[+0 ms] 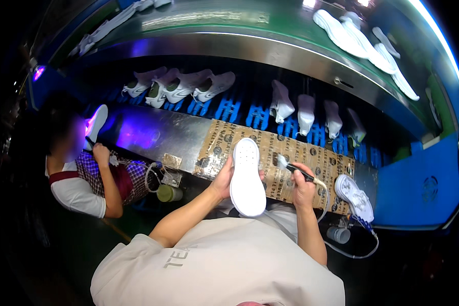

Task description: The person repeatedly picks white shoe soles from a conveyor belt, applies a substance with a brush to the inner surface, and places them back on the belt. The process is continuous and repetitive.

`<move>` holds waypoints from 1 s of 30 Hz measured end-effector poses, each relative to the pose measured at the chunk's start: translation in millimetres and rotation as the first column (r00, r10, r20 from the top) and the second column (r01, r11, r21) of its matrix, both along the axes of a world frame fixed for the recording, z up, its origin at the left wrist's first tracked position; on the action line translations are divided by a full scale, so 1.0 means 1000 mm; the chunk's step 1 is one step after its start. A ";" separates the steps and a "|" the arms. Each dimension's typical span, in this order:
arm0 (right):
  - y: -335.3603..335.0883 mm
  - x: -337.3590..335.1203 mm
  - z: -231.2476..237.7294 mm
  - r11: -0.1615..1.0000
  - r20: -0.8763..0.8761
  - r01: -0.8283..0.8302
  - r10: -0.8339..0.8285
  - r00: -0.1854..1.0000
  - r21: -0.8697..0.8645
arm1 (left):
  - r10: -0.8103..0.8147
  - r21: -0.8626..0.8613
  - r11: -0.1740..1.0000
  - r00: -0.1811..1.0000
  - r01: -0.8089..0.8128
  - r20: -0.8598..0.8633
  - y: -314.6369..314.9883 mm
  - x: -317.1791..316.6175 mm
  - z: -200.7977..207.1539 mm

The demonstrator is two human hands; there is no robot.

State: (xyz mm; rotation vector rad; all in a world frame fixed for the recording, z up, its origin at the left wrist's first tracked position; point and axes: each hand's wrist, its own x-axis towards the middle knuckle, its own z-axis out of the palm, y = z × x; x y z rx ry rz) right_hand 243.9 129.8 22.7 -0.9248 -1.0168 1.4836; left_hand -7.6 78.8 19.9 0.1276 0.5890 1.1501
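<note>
My left hand (223, 179) is wrapped around the edge of a white shoe sole (248, 186), which stands lengthwise in front of my chest with its broad face toward me. A cluster of small marks shows at its far end. Between the fingers of my right hand (304, 187) is a brush (300, 171) with a black handle and pale bristles. The bristles point up and left, apart from the sole. A thin pale hose (325, 196) runs down from the handle's back end.
Brown printed covering (222, 145) lies on the metal bench. White shoe uppers (182, 85) sit on blue holders (228, 108) behind it. More soles (354, 38) rest on the upper green belt. Another sole (353, 198) lies at right, above a cup (338, 234). A co-worker (94, 178) sits left.
</note>
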 end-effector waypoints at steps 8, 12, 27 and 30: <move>0.012 -0.057 0.070 0.969 0.450 -0.082 -0.031 0.893 0.231 | -0.051 0.122 0.992 0.996 0.042 0.071 0.012 0.020 0.005; 0.018 -0.069 0.066 0.711 0.583 -0.271 -0.236 0.778 0.649 | 0.018 0.129 0.991 1.000 -0.022 0.025 0.024 0.023 0.004; 0.007 -0.057 0.089 0.585 0.652 -0.498 -0.072 0.755 0.641 | 0.035 0.282 0.955 0.981 -0.088 0.189 0.049 0.004 0.050; 0.001 -0.054 0.109 0.394 0.684 -0.672 0.136 0.717 0.627 | 0.053 0.306 0.945 0.975 -0.118 0.215 0.054 -0.001 0.062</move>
